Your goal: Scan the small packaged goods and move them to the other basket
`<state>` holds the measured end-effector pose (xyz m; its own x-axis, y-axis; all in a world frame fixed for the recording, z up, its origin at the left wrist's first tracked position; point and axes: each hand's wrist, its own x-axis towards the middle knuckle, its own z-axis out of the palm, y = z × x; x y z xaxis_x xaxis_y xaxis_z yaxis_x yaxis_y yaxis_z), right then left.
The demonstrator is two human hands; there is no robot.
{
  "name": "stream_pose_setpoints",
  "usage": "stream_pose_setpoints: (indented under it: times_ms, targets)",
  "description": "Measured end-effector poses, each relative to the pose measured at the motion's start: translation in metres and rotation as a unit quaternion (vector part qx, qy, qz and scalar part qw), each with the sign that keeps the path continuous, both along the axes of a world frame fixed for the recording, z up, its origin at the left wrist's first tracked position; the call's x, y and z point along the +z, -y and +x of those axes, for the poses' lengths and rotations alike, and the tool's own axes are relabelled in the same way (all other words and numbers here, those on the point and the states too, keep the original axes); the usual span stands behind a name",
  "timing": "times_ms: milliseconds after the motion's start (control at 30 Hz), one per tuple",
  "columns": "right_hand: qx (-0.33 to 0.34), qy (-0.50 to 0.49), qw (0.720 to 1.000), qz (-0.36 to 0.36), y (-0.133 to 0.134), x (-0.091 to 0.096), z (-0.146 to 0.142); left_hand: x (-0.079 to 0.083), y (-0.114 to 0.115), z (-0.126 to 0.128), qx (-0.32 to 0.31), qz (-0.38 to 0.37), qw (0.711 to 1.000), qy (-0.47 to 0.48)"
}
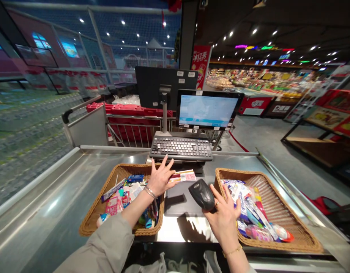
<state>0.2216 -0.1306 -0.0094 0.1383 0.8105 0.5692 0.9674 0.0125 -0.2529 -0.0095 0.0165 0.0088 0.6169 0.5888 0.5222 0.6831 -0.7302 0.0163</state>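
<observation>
Between the thumb and index finger of my left hand (160, 178) is a flat, strip-like packet (186, 175) with a barcode; the other fingers are spread. That hand is over the right edge of the left wicker basket (88, 218), which holds small packaged goods such as a blue box (135, 178) and a pink packet (114, 204). My right hand (223, 216) has a black barcode scanner (202, 194) at its thumb side, with several fingers stretched loosely and the scanner's handle hidden. Beside it, the right wicker basket (280, 197) contains blue-and-white packets (240, 201) and a bottle-like pink item (259, 232).
A keyboard (180, 148) and a lit monitor (207, 110) stand behind the metal counter (49, 201), with a second screen's dark back (163, 87) beside them. Beyond is a shopping cart (135, 129). Stacked bottles (29, 129) are at left, a shelf rack (320, 132) at right.
</observation>
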Motion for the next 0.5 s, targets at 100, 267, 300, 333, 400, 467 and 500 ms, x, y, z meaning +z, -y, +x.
stream_pose_setpoints:
  times_ms: [100,267,300,333,400,467,500]
  targets:
    - [-0.012,0.005,1.0,0.005,0.001,-0.002,0.007,0.003,-0.001,0.009,-0.013,0.002,1.0,0.004]
    - [-0.039,0.002,0.999,0.014,0.003,-0.004,0.018,0.008,-0.005,0.023,-0.038,0.015,0.999,0.013]
    - [-0.045,0.0,0.999,0.015,0.004,-0.004,0.019,0.008,-0.006,0.026,-0.046,0.018,0.999,0.015]
    - [-0.052,-0.002,0.999,0.017,0.005,-0.003,0.021,0.008,-0.007,0.028,-0.053,0.021,0.998,0.016]
    - [-0.064,-0.005,0.998,0.025,0.006,-0.001,0.023,0.008,-0.009,0.033,-0.065,0.025,0.997,0.017]
    - [-0.07,-0.006,0.997,0.031,0.008,0.001,0.026,0.008,-0.01,0.038,-0.073,0.026,0.997,0.018]
    - [-0.071,-0.006,0.997,0.034,0.008,0.001,0.028,0.008,-0.011,0.041,-0.076,0.026,0.997,0.018]
